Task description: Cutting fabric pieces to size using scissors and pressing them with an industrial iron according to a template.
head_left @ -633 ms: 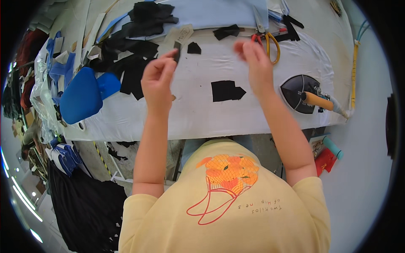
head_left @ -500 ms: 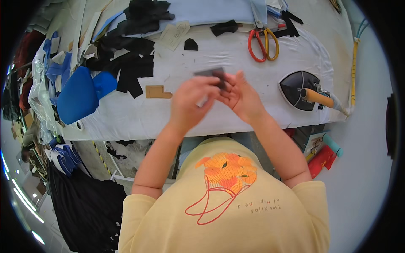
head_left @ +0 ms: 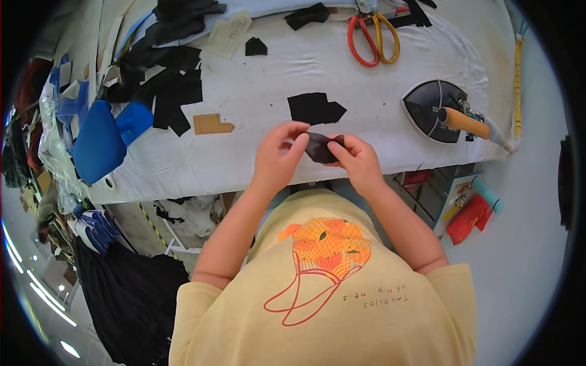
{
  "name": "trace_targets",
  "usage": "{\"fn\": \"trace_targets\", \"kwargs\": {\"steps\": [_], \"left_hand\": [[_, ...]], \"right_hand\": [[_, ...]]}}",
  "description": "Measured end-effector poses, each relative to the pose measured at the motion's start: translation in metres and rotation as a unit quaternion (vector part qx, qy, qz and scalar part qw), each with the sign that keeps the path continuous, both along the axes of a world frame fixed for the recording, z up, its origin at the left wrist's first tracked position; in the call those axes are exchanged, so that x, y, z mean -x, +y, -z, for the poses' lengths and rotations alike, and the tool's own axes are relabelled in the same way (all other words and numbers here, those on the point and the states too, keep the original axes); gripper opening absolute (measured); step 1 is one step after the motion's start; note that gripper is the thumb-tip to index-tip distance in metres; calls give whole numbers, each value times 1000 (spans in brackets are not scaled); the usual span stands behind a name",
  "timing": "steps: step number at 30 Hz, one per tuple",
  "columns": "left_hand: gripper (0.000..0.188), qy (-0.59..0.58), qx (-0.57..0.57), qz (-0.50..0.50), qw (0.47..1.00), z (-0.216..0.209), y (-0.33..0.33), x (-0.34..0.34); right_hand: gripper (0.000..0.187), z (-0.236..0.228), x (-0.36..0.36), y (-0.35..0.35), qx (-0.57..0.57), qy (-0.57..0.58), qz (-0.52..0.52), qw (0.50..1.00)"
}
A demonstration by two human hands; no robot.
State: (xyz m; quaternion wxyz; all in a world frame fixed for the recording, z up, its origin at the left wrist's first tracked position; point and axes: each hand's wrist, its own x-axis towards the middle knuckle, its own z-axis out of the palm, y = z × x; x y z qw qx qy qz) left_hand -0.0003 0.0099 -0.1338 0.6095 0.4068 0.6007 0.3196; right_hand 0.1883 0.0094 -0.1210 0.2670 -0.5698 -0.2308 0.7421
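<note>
Close to the table's near edge, my left hand (head_left: pixel 280 153) and my right hand (head_left: pixel 360 163) meet at a small dark fabric piece (head_left: pixel 321 149). The right thumb presses on its right end, with the fingers curled behind. At the other end my left thumb and forefinger touch the edge, the remaining fingers bent. The held piece looks creased or folded. Just beyond the hands a flat black fabric piece (head_left: pixel 315 108) with one pointed end lies on the white table cover (head_left: pixel 256 91). Left of it rests a brown card template (head_left: pixel 212 124).
An iron (head_left: pixel 434 111) with a wooden handle stands at the right, its hose running off the table edge. Scissors (head_left: pixel 373 41) with red and yellow handles lie at the far side. Black fabric scraps (head_left: pixel 177 91), a blue cushion-like object (head_left: pixel 101 143) and a paper pattern (head_left: pixel 229 35) occupy the left.
My hands have come nearer to my body with the dark piece between them. A flat black piece now shows on the table beyond them. The whole view has shifted slightly.
</note>
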Motion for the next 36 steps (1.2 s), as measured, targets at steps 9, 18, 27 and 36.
{"fn": "trace_targets", "kwargs": {"steps": [9, 18, 27, 36], "left_hand": [[51, 439, -356, 156, 810, 34, 36, -22], [55, 443, -374, 180, 794, 38, 39, -27], [26, -238, 231, -100, 938, -1, 7, 2], [18, -8, 73, -146, 987, 7, 19, -9]], "right_hand": [[22, 9, -19, -12, -29, -30, 6, 999], [22, 7, -16, -11, -35, -14, -6, 999], [21, -12, 0, 10, -39, 56, -24, 997], [20, 19, 21, 41, -147, -115, -28, 982]]}}
